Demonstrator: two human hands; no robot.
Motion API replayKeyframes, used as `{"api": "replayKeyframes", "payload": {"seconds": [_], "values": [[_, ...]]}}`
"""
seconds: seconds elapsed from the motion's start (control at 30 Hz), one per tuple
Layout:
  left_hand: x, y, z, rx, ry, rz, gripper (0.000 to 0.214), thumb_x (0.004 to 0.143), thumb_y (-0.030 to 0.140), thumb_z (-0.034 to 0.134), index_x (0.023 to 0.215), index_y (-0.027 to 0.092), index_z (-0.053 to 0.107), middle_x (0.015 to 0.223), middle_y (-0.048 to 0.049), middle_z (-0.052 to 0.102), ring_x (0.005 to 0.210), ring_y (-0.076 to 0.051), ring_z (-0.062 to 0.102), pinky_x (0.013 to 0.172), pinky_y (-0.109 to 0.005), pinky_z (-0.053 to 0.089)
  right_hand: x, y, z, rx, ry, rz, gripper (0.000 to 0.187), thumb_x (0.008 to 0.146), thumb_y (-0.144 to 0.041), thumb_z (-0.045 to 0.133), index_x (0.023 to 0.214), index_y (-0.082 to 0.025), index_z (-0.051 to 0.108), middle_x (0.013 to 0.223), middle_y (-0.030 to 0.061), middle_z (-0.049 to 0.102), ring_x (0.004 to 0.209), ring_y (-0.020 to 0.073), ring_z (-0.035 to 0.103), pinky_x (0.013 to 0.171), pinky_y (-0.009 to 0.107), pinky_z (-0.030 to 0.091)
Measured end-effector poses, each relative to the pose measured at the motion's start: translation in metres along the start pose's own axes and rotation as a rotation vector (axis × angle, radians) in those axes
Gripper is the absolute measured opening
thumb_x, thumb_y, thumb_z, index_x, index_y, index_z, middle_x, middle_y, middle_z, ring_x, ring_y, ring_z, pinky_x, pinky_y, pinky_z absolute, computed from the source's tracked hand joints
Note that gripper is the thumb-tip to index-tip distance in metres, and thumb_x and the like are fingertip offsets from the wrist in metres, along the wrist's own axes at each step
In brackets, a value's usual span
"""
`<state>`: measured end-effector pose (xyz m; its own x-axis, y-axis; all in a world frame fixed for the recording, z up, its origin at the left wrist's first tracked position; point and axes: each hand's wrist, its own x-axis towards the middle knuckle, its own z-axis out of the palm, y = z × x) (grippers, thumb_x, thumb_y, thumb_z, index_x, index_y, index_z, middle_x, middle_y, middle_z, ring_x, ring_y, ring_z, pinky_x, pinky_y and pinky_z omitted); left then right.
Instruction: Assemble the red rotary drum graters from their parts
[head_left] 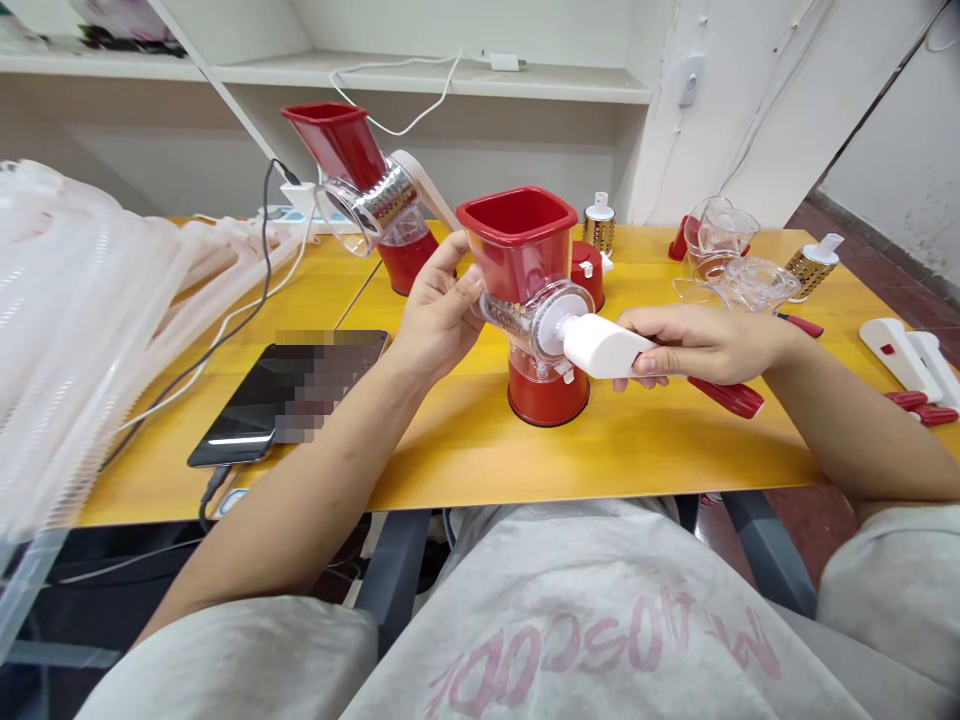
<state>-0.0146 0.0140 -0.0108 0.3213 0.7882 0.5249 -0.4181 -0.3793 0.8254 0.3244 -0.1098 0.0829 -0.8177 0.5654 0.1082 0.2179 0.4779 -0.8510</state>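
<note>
A red and clear rotary drum grater (549, 395) stands upright on the table in front of me. My left hand (442, 315) grips it from the left, thumb and fingers at the clear drum housing just below the red hopper (517, 250). On the other side, my right hand (686, 345) is closed around the white crank handle (606, 347), whose wide end meets the white hub of the drum. The handle's red grip (727, 398) sticks out to the right beneath that hand. Part of the silver drum shows through the clear housing.
Behind on the left stands another assembled grater (405, 262). Spare drums (814, 268), clear housings (757, 283) and white handles (900, 355) lie at the right. A phone (247, 400) with cables and a plastic bag (75, 330) occupy the left. Shelves (435, 78) rise behind.
</note>
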Motion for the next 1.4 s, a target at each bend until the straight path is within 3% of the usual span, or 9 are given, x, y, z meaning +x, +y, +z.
{"api": "replayKeyframes", "payload": {"seconds": [0.33,0.63,0.83,0.97,1.17,1.4], "values": [[0.005,-0.007,-0.002,-0.047,-0.042,0.067,0.066,0.095,0.071,0.111,0.141,0.033,0.082,0.132,-0.0047,0.096,0.124,-0.031,0.096,0.103,-0.040,0.082,0.004,-0.033,-0.014,-0.168,-0.140,0.085,0.031,0.129,-0.050,0.072,0.128,-0.020,0.076,0.114,0.0081,0.088,0.089,0.0176,0.080,0.078,0.028,0.062],[0.007,-0.014,-0.011,0.005,-0.038,0.090,0.070,0.093,0.076,0.110,0.142,0.035,0.082,0.137,-0.0046,0.095,0.136,-0.033,0.094,0.107,-0.043,0.083,0.009,-0.058,-0.017,-0.456,-0.147,0.148,0.027,0.126,-0.047,0.068,0.114,-0.023,0.072,0.094,0.0034,0.079,0.082,0.0215,0.071,0.074,0.034,0.046],[0.005,-0.013,-0.011,0.012,-0.065,0.098,0.063,0.098,0.073,0.108,0.143,0.036,0.083,0.136,-0.0041,0.095,0.131,-0.033,0.095,0.103,-0.043,0.084,0.014,-0.072,-0.026,-0.529,-0.193,0.239,0.020,0.124,-0.038,0.070,0.111,-0.023,0.075,0.096,0.0019,0.078,0.079,0.0197,0.067,0.074,0.035,0.046],[0.003,-0.010,-0.008,0.010,-0.069,0.097,0.063,0.098,0.071,0.108,0.142,0.036,0.082,0.141,-0.0054,0.095,0.143,-0.036,0.092,0.110,-0.047,0.084,0.020,-0.076,-0.036,-0.481,-0.278,0.275,0.026,0.129,-0.039,0.065,0.112,-0.022,0.075,0.094,0.0003,0.076,0.079,0.0165,0.064,0.075,0.034,0.047],[0.004,-0.011,-0.003,0.009,-0.031,0.117,0.067,0.095,0.075,0.109,0.138,0.033,0.081,0.142,-0.0067,0.094,0.147,-0.038,0.090,0.114,-0.050,0.083,0.009,-0.045,-0.025,-0.241,-0.228,0.131,0.026,0.131,-0.048,0.070,0.128,-0.022,0.074,0.111,0.0060,0.084,0.094,0.0205,0.078,0.082,0.031,0.059],[0.003,-0.010,-0.004,0.024,-0.032,0.107,0.065,0.096,0.077,0.108,0.135,0.033,0.082,0.135,-0.0050,0.096,0.134,-0.035,0.095,0.107,-0.047,0.084,-0.003,0.015,0.009,0.167,-0.132,-0.115,0.026,0.135,-0.042,0.069,0.145,-0.018,0.071,0.124,0.0106,0.083,0.097,0.0152,0.079,0.083,0.023,0.063]]}}
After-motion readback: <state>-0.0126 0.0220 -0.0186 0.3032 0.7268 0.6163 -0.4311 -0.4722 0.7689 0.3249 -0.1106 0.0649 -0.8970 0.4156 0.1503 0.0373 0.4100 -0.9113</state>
